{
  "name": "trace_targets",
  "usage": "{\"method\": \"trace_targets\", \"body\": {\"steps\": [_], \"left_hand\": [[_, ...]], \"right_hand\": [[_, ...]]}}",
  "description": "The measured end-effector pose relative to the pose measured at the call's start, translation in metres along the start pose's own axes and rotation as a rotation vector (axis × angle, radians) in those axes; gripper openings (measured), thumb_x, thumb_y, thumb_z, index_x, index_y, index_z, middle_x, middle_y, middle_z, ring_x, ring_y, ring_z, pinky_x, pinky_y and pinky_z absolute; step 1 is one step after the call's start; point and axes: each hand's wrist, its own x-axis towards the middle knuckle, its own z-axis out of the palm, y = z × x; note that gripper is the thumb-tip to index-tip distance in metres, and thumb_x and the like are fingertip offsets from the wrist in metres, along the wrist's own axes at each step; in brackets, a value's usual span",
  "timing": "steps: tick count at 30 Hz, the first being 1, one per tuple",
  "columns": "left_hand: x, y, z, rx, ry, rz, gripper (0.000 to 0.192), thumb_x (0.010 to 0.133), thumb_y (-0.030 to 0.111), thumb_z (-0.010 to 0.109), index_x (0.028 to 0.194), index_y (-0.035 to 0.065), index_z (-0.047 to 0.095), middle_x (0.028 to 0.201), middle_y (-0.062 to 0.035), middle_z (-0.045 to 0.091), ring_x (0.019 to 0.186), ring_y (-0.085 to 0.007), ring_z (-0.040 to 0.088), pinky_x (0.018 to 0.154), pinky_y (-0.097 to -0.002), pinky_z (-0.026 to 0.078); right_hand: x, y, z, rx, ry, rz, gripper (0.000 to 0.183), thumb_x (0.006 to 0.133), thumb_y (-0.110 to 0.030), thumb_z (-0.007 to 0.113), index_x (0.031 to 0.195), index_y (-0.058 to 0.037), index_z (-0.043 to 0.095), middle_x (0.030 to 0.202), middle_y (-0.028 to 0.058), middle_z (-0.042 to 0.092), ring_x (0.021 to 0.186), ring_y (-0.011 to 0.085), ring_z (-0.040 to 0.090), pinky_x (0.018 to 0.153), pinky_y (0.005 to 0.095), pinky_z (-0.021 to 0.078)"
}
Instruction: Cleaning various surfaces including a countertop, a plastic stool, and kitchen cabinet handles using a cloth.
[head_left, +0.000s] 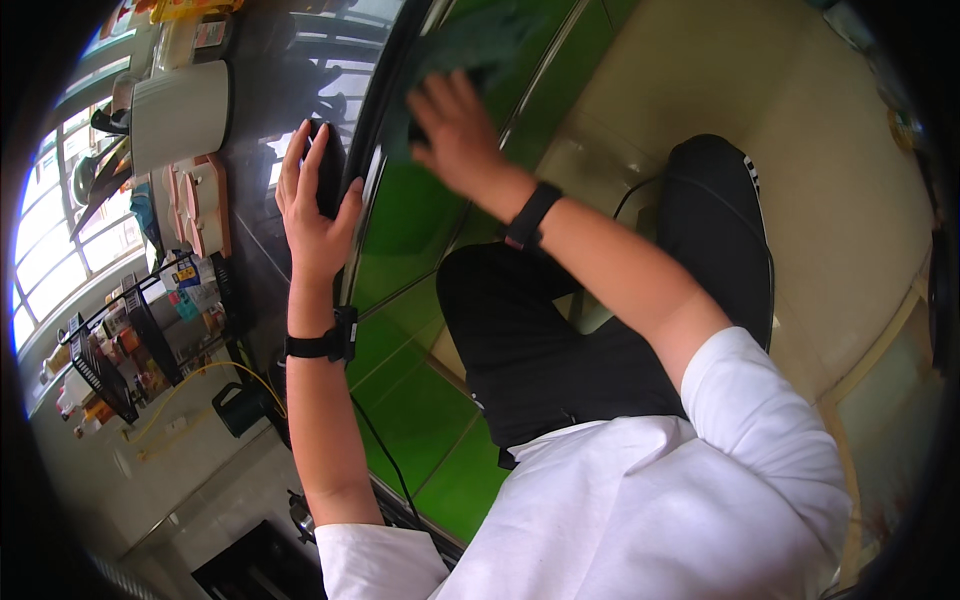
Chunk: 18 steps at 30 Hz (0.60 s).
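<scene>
My left hand (311, 195) lies palm down at the edge of a glossy black countertop (259, 187), fingers apart, thumb near the rim. A dark patch shows beneath it; whether this is only a reflection cannot be told. My right hand (454, 131) is blurred, in front of the glossy green cabinet doors (405, 217), fingers pointing up and left. Around and beyond it is a dark, blurred shape (480, 52), perhaps a cloth; whether my right hand holds it is unclear. Both wrists wear black bands.
On the counter stand a pale container (180, 112) beside knives, pinkish boards (199, 202) and a black rack (101, 367) with jars and packets. A dark green jug (240, 409) is farther down. My bent legs in black trousers (712, 217) are over the tiled floor (817, 225). A black cable hangs before the cabinets.
</scene>
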Motion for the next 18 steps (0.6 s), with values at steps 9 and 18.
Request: {"method": "trace_targets", "body": {"steps": [9,18], "left_hand": [[0.000,-0.003,0.003,0.000,0.004,0.013,0.070,0.087,0.015,0.076,0.154,0.0112,0.057,0.164,-0.0136,0.048,0.152,-0.0358,0.043,0.126,-0.0491,0.029],[0.002,0.004,0.000,0.005,-0.012,-0.013,0.070,0.087,0.015,0.076,0.154,0.0136,0.058,0.164,-0.0133,0.048,0.153,-0.0360,0.043,0.127,-0.0504,0.028]], "right_hand": [[-0.007,-0.010,-0.001,0.074,-0.069,-0.005,0.074,0.074,-0.023,0.091,0.140,-0.0048,0.062,0.142,0.0164,0.056,0.140,0.0444,0.045,0.121,0.0562,0.0386],[0.058,0.037,-0.035,-0.094,0.128,0.079,0.069,0.074,-0.026,0.091,0.133,-0.0039,0.063,0.142,0.0177,0.056,0.137,0.0449,0.049,0.113,0.0545,0.0440]]}}
